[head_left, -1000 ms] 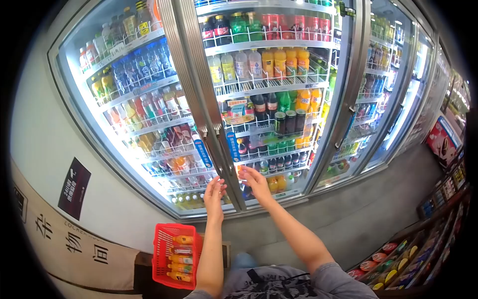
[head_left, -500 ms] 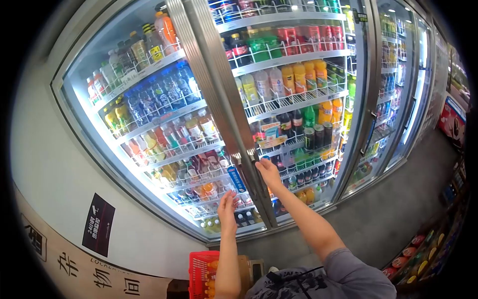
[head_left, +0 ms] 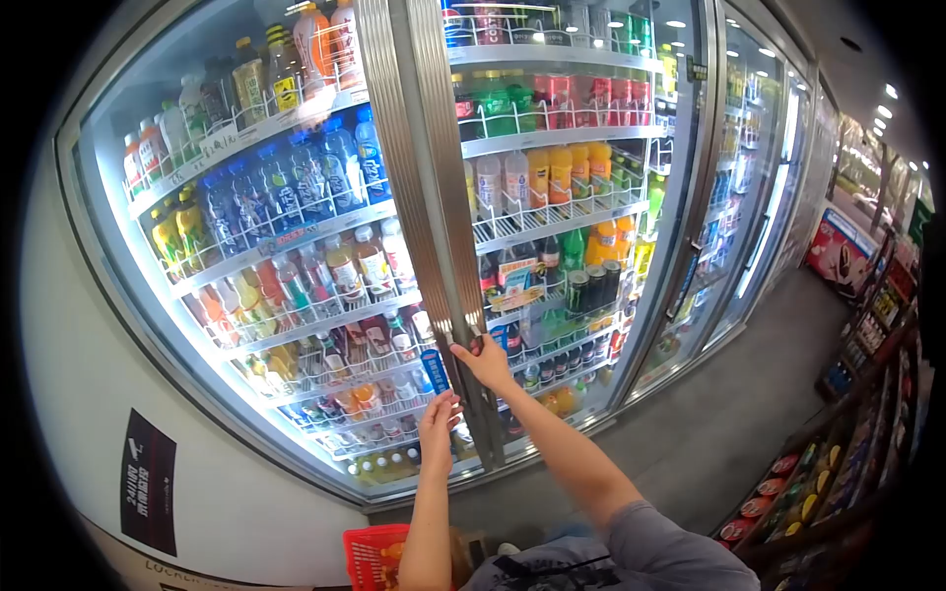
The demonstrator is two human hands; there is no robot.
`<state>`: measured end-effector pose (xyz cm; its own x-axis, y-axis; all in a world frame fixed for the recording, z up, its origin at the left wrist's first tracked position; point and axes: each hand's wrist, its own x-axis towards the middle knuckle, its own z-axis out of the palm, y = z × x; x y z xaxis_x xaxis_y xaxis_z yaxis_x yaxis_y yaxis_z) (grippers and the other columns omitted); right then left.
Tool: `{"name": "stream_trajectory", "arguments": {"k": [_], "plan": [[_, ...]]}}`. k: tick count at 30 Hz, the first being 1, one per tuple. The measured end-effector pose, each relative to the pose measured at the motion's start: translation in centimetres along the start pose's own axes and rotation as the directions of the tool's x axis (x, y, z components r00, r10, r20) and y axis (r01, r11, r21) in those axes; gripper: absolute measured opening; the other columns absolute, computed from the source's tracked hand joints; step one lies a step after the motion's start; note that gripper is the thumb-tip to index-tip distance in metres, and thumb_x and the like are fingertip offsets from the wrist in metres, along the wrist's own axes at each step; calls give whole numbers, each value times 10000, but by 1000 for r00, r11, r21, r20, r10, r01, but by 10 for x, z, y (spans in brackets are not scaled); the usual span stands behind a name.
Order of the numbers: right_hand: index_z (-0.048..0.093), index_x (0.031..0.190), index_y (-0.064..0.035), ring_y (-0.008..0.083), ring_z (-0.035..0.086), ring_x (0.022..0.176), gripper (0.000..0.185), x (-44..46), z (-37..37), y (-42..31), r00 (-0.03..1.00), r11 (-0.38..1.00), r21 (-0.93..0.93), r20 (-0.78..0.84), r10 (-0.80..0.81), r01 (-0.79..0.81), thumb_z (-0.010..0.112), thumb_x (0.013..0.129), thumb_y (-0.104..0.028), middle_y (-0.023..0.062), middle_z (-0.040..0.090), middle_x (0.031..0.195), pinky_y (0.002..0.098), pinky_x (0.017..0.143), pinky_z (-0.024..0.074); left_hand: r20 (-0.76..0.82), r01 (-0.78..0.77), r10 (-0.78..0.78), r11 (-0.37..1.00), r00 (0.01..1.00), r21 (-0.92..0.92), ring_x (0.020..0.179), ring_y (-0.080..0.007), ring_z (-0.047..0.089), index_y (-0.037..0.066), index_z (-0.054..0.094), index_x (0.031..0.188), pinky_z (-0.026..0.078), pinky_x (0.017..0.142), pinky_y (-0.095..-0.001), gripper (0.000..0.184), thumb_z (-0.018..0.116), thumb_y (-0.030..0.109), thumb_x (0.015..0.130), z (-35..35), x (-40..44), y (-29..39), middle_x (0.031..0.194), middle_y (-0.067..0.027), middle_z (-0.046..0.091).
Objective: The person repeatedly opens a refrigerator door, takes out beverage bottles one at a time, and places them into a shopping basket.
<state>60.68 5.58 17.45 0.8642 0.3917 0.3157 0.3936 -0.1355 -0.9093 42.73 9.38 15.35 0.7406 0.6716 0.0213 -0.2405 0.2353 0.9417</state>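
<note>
My right hand (head_left: 485, 362) has its fingers wrapped round the dark handle of the right cooler door, beside a blue label. Lower and to the left, my left hand (head_left: 439, 424) is raised in front of the left door, near its blue label (head_left: 435, 371), with fingers partly curled and nothing visible in it. Both glass doors look closed. Behind them, shelves hold blue-capped bottles (head_left: 340, 163), orange bottles (head_left: 560, 172) and red cans (head_left: 601, 97).
A red basket (head_left: 367, 558) with orange bottles stands on the floor beside my left forearm. Further cooler doors (head_left: 734, 197) run off to the right. A rack of packaged goods (head_left: 788, 492) stands at the lower right. A dark sign (head_left: 149, 483) hangs on the left wall.
My right hand has moved up to the right door's handle and closed round it. My left hand stays raised before the left door. The view has shifted, and the basket now shows lower.
</note>
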Motion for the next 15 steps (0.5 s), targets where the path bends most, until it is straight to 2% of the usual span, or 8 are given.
{"name": "stream_trajectory", "arguments": {"k": [3,8,11,13,15], "plan": [[524,817,-40,192,538,647,584,2,1,-3,1000,1000,-15,7,18,-17,776,725,-559,53,544,709,329,623,452,38,43,-44,999,998,6,956,-146,620,46,576,1255,493,816,-287,305,521,189,991,-1,-5,-11,1125,-73,640],[512,798,-44,181,530,647,596,-1,2,-2,1000,999,25,-5,29,-29,786,712,-566,47,531,703,322,619,447,-29,92,-91,996,995,16,954,-130,624,53,592,1221,479,790,-256,274,526,176,985,-23,-17,-18,1104,-57,644],[513,788,-41,176,528,632,616,0,2,-1,999,998,42,-21,41,-40,801,688,-576,47,535,692,321,605,446,-19,67,-66,997,998,46,948,-133,628,54,591,1220,478,789,-260,273,526,173,983,-26,-21,-11,1099,-53,646],[529,802,-36,181,540,655,577,-3,1,-5,999,999,11,-15,31,-31,791,717,-543,53,549,710,316,623,449,-15,45,-45,999,999,30,967,-124,617,48,585,1227,476,801,-259,281,530,173,981,-24,-33,-3,1100,-47,647],[529,782,-34,180,544,651,571,-6,2,-4,999,998,68,-45,23,-20,797,713,-533,59,558,715,317,620,444,-8,30,-30,999,1000,39,964,-119,610,50,590,1220,474,805,-257,276,533,178,981,-28,-47,-1,1103,-41,647]]}}
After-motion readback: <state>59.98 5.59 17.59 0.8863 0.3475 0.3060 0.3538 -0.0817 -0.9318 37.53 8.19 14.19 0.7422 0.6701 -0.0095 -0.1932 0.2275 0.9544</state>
